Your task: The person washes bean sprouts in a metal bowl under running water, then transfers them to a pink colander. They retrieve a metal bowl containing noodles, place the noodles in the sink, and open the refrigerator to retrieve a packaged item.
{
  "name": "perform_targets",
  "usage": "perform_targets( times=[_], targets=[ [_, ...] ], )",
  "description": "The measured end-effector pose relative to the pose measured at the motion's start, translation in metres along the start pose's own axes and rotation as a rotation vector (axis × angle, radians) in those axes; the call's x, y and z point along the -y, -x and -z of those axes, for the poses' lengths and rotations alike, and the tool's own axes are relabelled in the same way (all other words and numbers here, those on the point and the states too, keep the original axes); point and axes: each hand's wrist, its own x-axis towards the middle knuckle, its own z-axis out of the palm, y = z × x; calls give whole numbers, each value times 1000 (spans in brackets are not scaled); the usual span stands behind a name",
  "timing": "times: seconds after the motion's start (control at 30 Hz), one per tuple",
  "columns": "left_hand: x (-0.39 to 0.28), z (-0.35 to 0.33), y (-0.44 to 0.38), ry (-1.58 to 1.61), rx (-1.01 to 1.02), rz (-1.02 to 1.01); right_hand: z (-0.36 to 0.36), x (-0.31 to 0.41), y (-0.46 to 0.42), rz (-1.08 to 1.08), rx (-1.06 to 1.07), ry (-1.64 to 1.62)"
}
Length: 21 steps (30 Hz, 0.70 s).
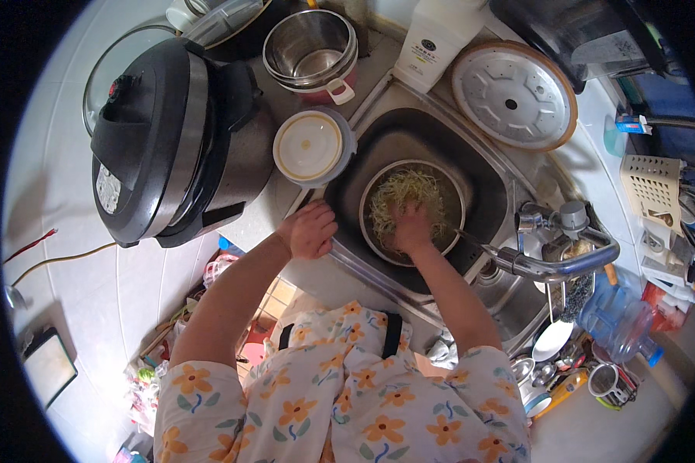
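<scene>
Bean sprouts [408, 185] sit in a round metal-rimmed bowl [364, 194], which stands inside the dark sink basin [486, 162]. My right hand [412, 226] reaches down into the bowl, fingers sunk among the sprouts. How far those fingers are closed is hidden. At the near left rim of the sink, my left hand [310, 230] rests with curled fingers and nothing visible in it. Just beyond it is a stack with a white gold-ringed plate or lid [307, 144] on top. The chrome faucet [521, 260] points towards the bowl from the right.
A large black electric pressure cooker [168, 144] stands on the left. Behind are a steel-lined pot [310, 49], a white plastic bottle [434, 43] and a round metal lid [512, 95]. A smaller basin [512, 301], ladles and a blue water jug [617, 318] crowd the right.
</scene>
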Motion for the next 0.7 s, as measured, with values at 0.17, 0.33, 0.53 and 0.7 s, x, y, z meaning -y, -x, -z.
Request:
perform_targets(
  times=[0.17,0.33,0.53,0.7],
  targets=[
    [2,-3,0,-6,24,6,-11,-30,-30,-301,84,-406],
    [1,4,-4,10,42,5,-41,-69,-17,-387,55,-840],
    [-2,5,-1,-5,21,3,36,-38,25,-375,41,-512],
    [2,6,-6,-22,39,-11,-43,-11,-5,-17,-163,-56]
  ],
)
